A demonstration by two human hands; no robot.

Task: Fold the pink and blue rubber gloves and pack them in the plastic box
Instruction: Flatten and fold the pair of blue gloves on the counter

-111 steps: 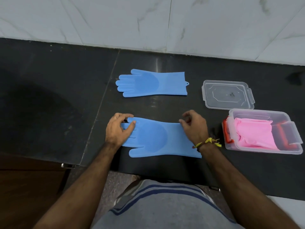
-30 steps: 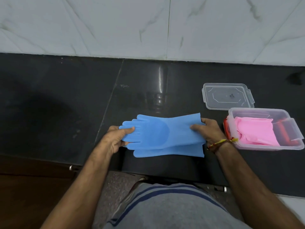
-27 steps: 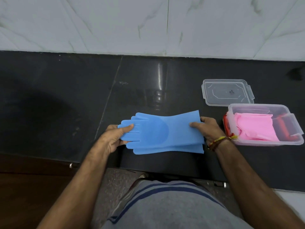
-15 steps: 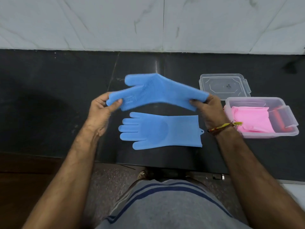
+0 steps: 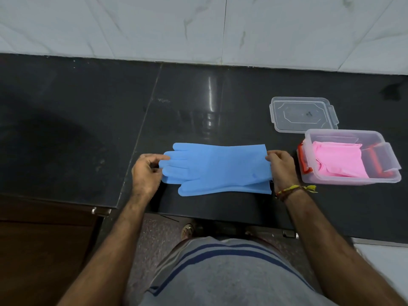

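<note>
Two blue rubber gloves lie stacked on the black counter, fingers pointing left; the lower one shows only as a strip along the near edge. My left hand pinches the fingertips of the top glove. My right hand grips its cuff end. To the right stands the clear plastic box with orange clips, and folded pink gloves lie inside it.
The box's clear lid lies flat on the counter behind the box. A white marble wall runs along the back. The counter's front edge is just below the gloves, with a brown cabinet at lower left.
Half a second ago I held the top blue glove in the air above the other one. It now rests flat on the lower glove, smooth side up, both hands still holding its ends.
</note>
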